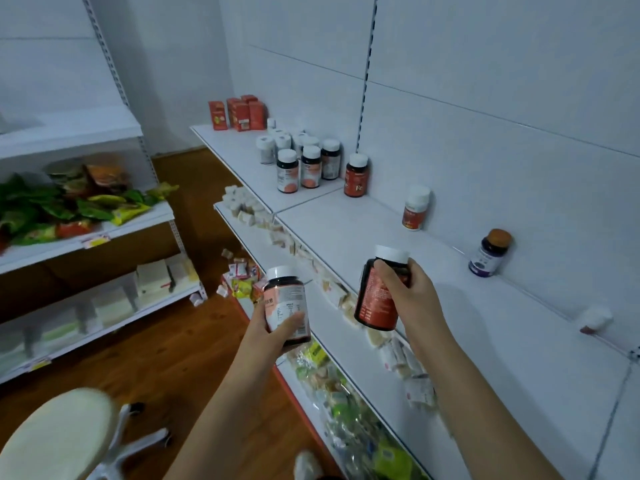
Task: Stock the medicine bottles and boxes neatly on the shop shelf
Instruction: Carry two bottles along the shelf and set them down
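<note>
Far left: a side rack [104, 233] stacked with green snack packets [52, 206], a cream stool [59, 434] low in front. Centre: left hand [277, 327] curled round a pale-labelled, white-capped bottle [287, 303], held upright off the shelf edge; just right of it, right hand [405, 289] clamped near the top of a dark red-labelled bottle [377, 296], hanging over the white shelf [485, 341]. Further back and rightward on that shelf: red boxes [239, 114], a cluster of bottles [301, 157], then single bottles spaced along the wall, ending with a purple-labelled bottle [490, 252].
</note>
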{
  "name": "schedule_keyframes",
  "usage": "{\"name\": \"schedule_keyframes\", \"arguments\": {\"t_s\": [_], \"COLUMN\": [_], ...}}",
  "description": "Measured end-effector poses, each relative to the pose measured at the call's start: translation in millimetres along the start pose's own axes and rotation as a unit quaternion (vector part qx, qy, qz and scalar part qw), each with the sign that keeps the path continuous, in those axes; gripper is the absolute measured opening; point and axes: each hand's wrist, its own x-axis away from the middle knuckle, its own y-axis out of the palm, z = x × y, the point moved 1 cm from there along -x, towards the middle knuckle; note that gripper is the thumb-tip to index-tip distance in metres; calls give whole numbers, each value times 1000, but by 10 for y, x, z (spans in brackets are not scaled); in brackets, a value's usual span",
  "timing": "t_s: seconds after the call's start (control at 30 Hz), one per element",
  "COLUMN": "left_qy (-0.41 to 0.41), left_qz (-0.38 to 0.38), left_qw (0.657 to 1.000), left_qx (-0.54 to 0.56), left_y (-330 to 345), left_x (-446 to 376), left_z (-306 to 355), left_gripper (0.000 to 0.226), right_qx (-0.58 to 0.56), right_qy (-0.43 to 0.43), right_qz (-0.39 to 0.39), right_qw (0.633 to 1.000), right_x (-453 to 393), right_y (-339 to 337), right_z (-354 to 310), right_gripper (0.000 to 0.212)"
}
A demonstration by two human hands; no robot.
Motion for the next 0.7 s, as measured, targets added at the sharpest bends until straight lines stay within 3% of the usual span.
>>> {"name": "schedule_keyframes", "arguments": {"t_s": [0.23, 0.47, 0.6, 0.7], "left_qy": [8, 39, 81, 107], "left_qz": [3, 18, 64, 81], "left_qw": [998, 990, 989, 986], "left_qx": [-69, -133, -106, -96], "left_y": [-137, -336, -430, -460], "left_x": [-1321, -2633, -3265, -3560], "left_z": [260, 943, 1154, 1160], "left_gripper": [52, 57, 59, 63], "right_qx": [-1, 26, 47, 68], "right_qy": [7, -46, -131, -133], "right_qz": [33, 88, 139, 155], "right_qw": [999, 995, 980, 977], "right_x": [-1210, -2509, -3062, -3301], "right_y": [506, 1047, 1280, 1410], "right_z": [228, 176, 143, 276], "right_gripper": [19, 36, 55, 61]}}
